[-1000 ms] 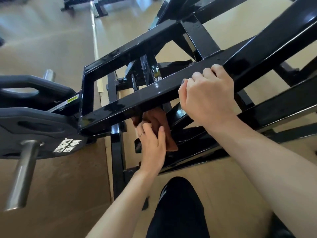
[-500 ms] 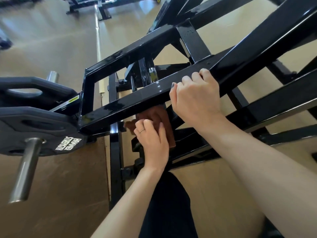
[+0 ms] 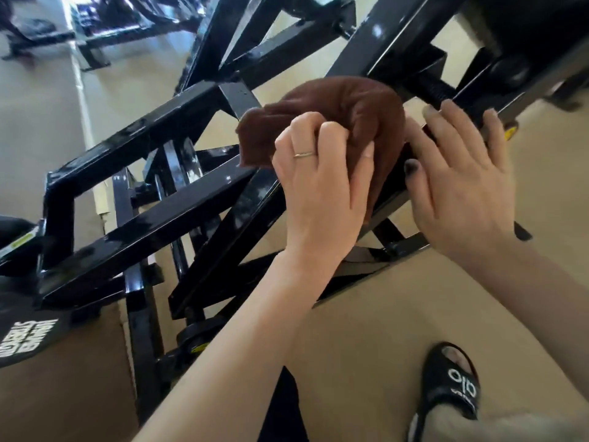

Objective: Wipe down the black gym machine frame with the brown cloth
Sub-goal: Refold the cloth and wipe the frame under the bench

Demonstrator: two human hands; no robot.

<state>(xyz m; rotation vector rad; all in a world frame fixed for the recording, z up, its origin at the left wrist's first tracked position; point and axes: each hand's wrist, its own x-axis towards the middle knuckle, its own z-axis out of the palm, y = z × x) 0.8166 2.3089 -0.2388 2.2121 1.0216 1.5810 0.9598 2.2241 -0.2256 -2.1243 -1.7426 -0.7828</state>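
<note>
Gripping brown cloth (image 3: pixel 360 122) against frame (image 3: pixel 153 224).

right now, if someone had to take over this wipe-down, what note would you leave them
Left hand: grips the bunched brown cloth, held up against a slanted bar of the black gym machine frame.
Right hand: rests on the same bar just right of the cloth, fingers draped over it, holding nothing.
Done: cannot tell from this view which bars have already been wiped.
Left: run the cloth along this bar, then the other bars and the crosspieces lower left. The weight plate at far left is not part of the job.
</note>
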